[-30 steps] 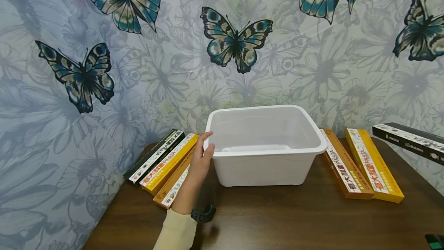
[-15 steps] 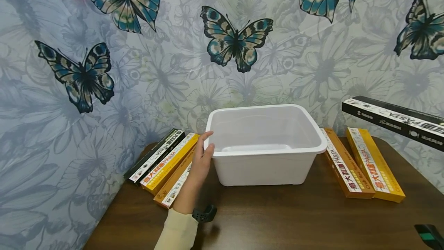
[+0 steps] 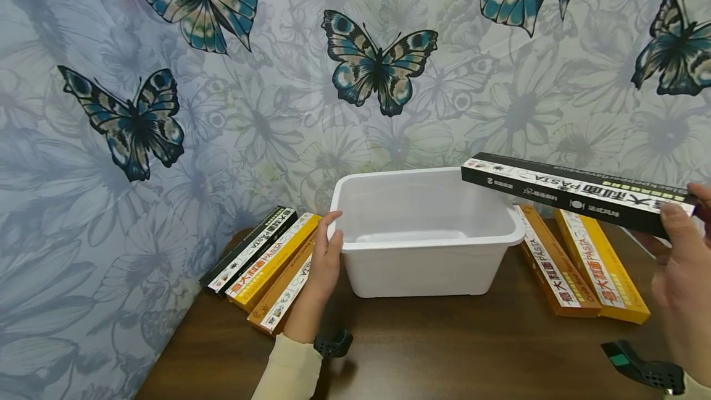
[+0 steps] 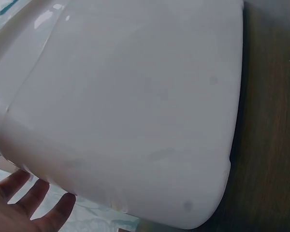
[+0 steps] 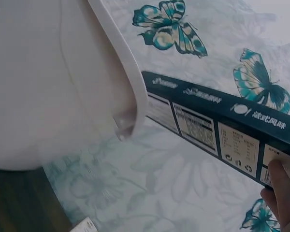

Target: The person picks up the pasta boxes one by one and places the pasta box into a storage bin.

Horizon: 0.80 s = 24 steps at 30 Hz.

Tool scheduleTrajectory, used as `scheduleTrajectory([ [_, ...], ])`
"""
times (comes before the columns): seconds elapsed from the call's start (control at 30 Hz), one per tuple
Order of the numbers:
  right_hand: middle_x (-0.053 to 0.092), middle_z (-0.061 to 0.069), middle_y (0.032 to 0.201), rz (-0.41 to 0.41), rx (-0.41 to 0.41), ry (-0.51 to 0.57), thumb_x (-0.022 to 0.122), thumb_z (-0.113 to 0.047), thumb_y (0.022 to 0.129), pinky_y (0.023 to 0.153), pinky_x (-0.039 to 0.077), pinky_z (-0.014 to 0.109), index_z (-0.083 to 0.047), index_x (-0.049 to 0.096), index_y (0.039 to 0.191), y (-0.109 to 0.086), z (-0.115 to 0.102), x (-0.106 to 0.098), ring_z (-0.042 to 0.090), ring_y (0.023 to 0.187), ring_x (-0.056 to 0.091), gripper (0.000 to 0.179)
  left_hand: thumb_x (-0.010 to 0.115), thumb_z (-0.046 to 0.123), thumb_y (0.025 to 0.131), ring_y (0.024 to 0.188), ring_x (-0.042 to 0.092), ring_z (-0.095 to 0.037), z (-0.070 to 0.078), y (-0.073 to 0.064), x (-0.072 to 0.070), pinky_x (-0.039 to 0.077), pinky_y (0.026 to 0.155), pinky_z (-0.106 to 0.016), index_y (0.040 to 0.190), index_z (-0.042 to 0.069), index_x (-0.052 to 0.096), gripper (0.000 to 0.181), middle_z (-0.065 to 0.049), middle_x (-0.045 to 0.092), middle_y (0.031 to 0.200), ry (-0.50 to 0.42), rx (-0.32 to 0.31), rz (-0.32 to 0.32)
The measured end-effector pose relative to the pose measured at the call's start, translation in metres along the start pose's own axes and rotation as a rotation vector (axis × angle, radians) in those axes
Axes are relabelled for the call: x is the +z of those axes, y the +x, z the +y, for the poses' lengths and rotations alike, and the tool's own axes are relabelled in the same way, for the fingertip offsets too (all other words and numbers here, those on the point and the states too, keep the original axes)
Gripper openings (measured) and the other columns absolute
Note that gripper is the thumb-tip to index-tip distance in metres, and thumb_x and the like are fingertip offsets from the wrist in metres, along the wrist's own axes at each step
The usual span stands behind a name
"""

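Observation:
My left hand (image 3: 324, 261) holds the near left corner of a white plastic tub (image 3: 413, 270), thumb and forefinger at its rim. In the left wrist view, fingertips (image 4: 63, 205) touch the tub's outer wall. My right hand (image 3: 686, 255) grips one end of a long black pasta box (image 3: 572, 187), thumb on its near side. Raised above the table, the box slants leftward, its far end overlapping the tub's right rim in the head view. In the right wrist view the tub's edge (image 5: 135, 82) covers that end of the box.
Left of the tub lie black (image 3: 250, 249), yellow (image 3: 272, 261) and orange-brown (image 3: 283, 289) pasta boxes. To its right are another orange-brown box (image 3: 558, 270) and a yellow box (image 3: 605, 270). Behind the wooden table (image 3: 422, 350) rises a butterfly-patterned wall (image 3: 266, 110).
The black pasta box has moved left, from the right edge to over the tub's right rim. My right hand has come into the head view gripping it. My left hand stays at the tub.

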State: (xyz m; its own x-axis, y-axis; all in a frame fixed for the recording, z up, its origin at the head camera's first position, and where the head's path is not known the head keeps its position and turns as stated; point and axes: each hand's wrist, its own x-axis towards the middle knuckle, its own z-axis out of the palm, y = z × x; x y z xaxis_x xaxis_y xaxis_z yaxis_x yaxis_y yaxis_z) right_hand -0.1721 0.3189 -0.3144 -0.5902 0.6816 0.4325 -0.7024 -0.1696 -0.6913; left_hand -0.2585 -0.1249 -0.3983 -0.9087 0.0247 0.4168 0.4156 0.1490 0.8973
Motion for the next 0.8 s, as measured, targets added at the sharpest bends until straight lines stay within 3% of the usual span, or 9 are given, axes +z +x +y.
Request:
scheduleTrajectory([
  [0.13, 0.050, 0.008, 0.124, -0.067, 0.080, 0.018, 0.059, 0.003, 0.095, 0.064, 0.057, 0.018, -0.002, 0.058, 0.135, -0.005, 0.003, 0.008, 0.017, 0.105, 0.061, 0.041, 0.038, 0.034, 0.101, 0.147, 0.030, -0.033, -0.001, 0.000, 0.001, 0.021, 0.120, -0.062, 0.145, 0.017, 0.039, 0.047, -0.012, 0.030, 0.158, 0.007, 0.021, -0.002],
  [0.37, 0.051, 0.010, 0.124, -0.361, 0.106, 0.140, 0.048, 0.010, 0.098, 0.071, 0.059, 0.025, 0.007, 0.050, 0.139, -0.004, 0.017, 0.007, 0.014, 0.098, 0.073, 0.042, 0.037, 0.036, 0.101, 0.148, 0.029, -0.032, -0.002, 0.001, 0.002, 0.019, 0.120, -0.063, 0.146, 0.019, 0.038, 0.048, -0.011, 0.029, 0.160, 0.019, 0.024, -0.002],
  [0.5, 0.050, 0.006, 0.129, -0.424, 0.162, 0.096, 0.048, 0.007, 0.099, 0.071, 0.059, 0.025, 0.003, 0.051, 0.141, -0.004, 0.025, 0.010, 0.011, 0.105, 0.068, 0.042, 0.036, 0.036, 0.101, 0.148, 0.030, -0.032, -0.002, 0.000, 0.002, 0.020, 0.120, -0.063, 0.145, 0.019, 0.039, 0.047, -0.011, 0.031, 0.159, 0.029, 0.024, 0.005],
  [0.63, 0.052, 0.006, 0.128, -0.498, 0.201, 0.114, 0.046, 0.006, 0.100, 0.068, 0.060, 0.025, 0.003, 0.051, 0.141, -0.002, 0.033, 0.013, 0.012, 0.101, 0.069, 0.041, 0.036, 0.036, 0.101, 0.147, 0.030, -0.036, -0.004, -0.001, 0.000, 0.020, 0.120, -0.063, 0.146, 0.019, 0.038, 0.047, -0.011, 0.031, 0.159, 0.029, 0.019, 0.007],
  [0.8, 0.048, 0.009, 0.132, -0.597, 0.202, 0.127, 0.041, 0.004, 0.102, 0.068, 0.060, 0.026, 0.005, 0.046, 0.144, 0.001, 0.042, 0.017, 0.013, 0.100, 0.069, 0.041, 0.036, 0.037, 0.101, 0.147, 0.029, -0.039, -0.005, -0.001, 0.000, 0.021, 0.120, -0.063, 0.145, 0.019, 0.039, 0.047, -0.011, 0.031, 0.159, 0.026, 0.013, 0.011],
])
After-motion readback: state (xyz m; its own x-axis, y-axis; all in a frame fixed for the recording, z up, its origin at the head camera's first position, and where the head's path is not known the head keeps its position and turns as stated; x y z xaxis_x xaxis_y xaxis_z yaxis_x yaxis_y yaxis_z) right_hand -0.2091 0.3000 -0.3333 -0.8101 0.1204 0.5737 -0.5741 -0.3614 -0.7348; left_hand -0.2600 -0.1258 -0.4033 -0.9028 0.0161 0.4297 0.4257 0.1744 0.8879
